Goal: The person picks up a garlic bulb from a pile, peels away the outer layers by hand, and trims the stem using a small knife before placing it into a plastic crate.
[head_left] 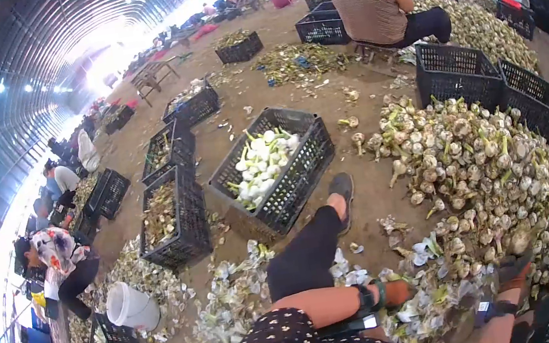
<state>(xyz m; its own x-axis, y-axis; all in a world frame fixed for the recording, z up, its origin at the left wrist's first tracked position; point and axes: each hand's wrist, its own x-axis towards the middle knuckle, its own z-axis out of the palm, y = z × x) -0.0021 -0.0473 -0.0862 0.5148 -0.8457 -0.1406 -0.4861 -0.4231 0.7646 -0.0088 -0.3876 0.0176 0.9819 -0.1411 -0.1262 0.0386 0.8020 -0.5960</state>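
Note:
My left hand (398,292), with bands at its wrist, is low over loose garlic skins (418,316) beside my knee. Its fingers are too small and blurred to read. At the near edge of a large heap of untrimmed garlic bulbs (470,165) is my right hand (515,272), partly dark, with a device strapped to its wrist. Whether either hand holds a bulb cannot be made out. A black plastic crate (297,186) beyond my outstretched leg holds clean white garlic bulbs (263,162) with green stems.
More black crates stand left (186,219) and behind the heap (457,75). A white bucket (132,306) sits among scattered skins. A person in a striped shirt (370,0) sits at the back; another person (58,254) sits at left. A wooden stool frame (152,76) stands farther off.

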